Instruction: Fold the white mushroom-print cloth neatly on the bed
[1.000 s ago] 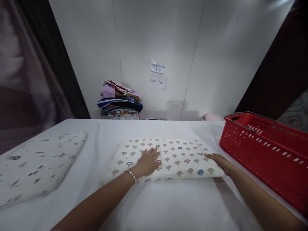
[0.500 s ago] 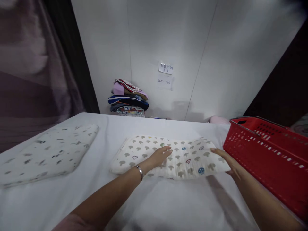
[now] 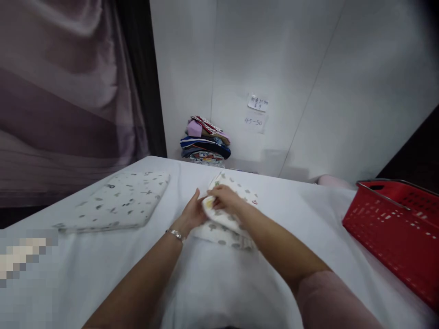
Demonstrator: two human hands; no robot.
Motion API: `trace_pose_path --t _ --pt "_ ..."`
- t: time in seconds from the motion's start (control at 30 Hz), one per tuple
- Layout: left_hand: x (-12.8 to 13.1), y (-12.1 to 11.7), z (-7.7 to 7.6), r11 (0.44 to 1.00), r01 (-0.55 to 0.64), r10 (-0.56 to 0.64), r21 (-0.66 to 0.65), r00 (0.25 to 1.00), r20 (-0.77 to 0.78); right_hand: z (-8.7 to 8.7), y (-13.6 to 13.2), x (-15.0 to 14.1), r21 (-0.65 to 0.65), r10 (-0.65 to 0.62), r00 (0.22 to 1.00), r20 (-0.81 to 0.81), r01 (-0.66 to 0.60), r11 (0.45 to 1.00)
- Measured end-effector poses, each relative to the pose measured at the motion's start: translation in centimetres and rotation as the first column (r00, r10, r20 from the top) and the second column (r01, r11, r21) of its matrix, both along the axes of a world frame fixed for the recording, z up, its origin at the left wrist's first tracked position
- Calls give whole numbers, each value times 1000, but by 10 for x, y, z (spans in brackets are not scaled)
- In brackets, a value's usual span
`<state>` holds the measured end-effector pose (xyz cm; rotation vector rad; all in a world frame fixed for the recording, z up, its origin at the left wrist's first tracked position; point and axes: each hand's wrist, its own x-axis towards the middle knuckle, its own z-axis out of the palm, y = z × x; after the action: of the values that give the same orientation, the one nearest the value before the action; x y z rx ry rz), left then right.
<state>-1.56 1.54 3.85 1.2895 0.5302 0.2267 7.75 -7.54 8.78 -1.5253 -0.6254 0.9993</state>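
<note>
A white cloth with a mushroom print [image 3: 219, 233] lies on the white-covered table, folded over on itself to a smaller bundle. My right hand [image 3: 226, 199] pinches the turned-over edge near the cloth's left side. At that same edge, my left hand [image 3: 192, 214] touches the fold with its thumb raised and apart; its fingertips are partly hidden by the cloth. A bracelet [image 3: 175, 234] circles my left wrist. To the left lies a second white cloth with small dark motifs [image 3: 120, 201], folded flat.
A red plastic basket [image 3: 387, 228] with a metal handle stands on the right. Folded coloured fabrics [image 3: 206, 141] are stacked by the wall behind the table [image 3: 195, 167]. Paper notes [image 3: 254, 121] hang on the wall. A pinkish curtain [image 3: 68, 105] hangs at the left.
My right hand has carried the cloth's right end leftward over the rest, folding it. My left hand has moved to the fold's left edge. The view has turned slightly left.
</note>
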Motion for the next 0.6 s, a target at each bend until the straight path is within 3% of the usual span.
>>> trace_pose_path --t 0.1,0.2,0.3,0.37,0.43,0.5,0.6 --pt "-22 20 -17 998 -4 4 -60 1000 -1 -42 32 -32 -46 9 1000 12 -9 999" --pt "-26 25 -23 994 32 -33 -100 999 -11 -62 38 -42 -39 6 999 46 -4 999" --pt "-20 25 -20 999 33 -34 -36 999 -42 -64 31 -37 -14 37 998 55 -36 999" --pt "-18 26 -18 989 -29 34 145 999 -32 -61 19 -34 28 96 989 116 -100 995" --pt "-19 29 -18 926 -90 114 368 993 -44 -58 1 -33 81 126 955 269 -153 985" --pt "-21 32 -19 851 -69 145 520 984 -107 -55 -21 -31 87 103 867 488 -165 982" --pt "-24 37 -23 802 31 109 597 974 -197 -48 -58 -23 -11 103 660 745 -142 990"
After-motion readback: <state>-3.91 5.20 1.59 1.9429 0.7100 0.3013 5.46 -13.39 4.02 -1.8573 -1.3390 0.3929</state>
